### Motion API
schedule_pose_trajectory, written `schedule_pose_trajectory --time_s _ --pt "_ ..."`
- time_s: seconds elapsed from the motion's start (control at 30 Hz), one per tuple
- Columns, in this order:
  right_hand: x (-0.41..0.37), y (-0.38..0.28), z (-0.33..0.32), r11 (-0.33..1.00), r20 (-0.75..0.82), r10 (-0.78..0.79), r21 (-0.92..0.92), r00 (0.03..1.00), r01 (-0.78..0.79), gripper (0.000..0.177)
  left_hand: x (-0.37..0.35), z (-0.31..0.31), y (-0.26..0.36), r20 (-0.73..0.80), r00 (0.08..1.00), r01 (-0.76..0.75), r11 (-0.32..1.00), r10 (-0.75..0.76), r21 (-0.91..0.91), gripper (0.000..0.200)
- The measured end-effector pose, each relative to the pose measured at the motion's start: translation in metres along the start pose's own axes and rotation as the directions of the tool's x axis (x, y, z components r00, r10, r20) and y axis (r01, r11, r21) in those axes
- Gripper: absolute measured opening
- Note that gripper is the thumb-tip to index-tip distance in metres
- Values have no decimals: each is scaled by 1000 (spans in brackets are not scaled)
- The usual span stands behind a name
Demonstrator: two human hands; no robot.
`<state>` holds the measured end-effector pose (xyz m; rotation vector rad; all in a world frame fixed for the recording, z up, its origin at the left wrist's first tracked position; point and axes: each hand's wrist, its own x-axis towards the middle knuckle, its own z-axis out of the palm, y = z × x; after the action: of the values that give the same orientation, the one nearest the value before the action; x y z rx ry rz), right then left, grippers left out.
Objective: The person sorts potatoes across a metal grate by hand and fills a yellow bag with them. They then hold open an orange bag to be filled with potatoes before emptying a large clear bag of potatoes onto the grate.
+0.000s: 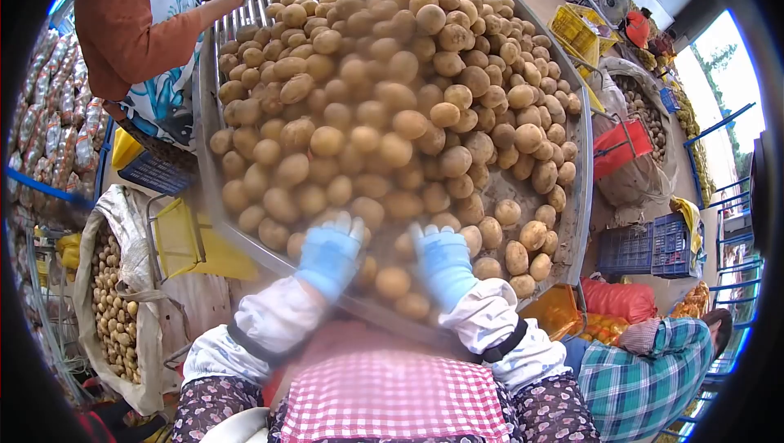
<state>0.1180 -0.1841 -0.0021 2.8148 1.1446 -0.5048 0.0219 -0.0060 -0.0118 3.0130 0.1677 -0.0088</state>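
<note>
A large heap of potatoes (327, 141) lies on the metal sorting table (578, 222) in front of me. My left hand (329, 259), in a light blue glove with pale fingertips, rests at the near edge of the heap. Its fingers reach forward against the potatoes, not closed around one. My right hand (443, 262), gloved the same way, lies a little to the right with fingers stretched over the near potatoes. Between both hands several loose potatoes sit by the table's front lip. A smear on the lens blurs the middle of the heap.
Across the table at left stands a co-worker (135, 43) with gloved hands near the slatted rollers. Open sacks of potatoes (114, 304) flank the table, with a yellow scoop (181, 239) at left and a red one (622, 149) at right. Another person (645, 378) bends at lower right.
</note>
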Motion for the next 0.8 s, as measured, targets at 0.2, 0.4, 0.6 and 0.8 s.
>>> schedule_pose_trajectory --time_s 0.2,0.4,0.6,0.8 --pt "13 18 -49 927 207 31 360 978 -106 60 27 -17 -13 135 990 -17 978 46 -207 31" --pt "-41 2 -67 762 164 -310 632 936 142 51 -30 -38 -15 -70 964 -264 955 257 -132 43" --pt "-44 -14 -53 793 131 -191 605 973 74 52 -6 -21 26 513 854 -185 972 88 141 27" --pt "-60 101 -14 -123 27 435 992 900 30 40 17 -20 48 725 689 -300 922 30 247 26"
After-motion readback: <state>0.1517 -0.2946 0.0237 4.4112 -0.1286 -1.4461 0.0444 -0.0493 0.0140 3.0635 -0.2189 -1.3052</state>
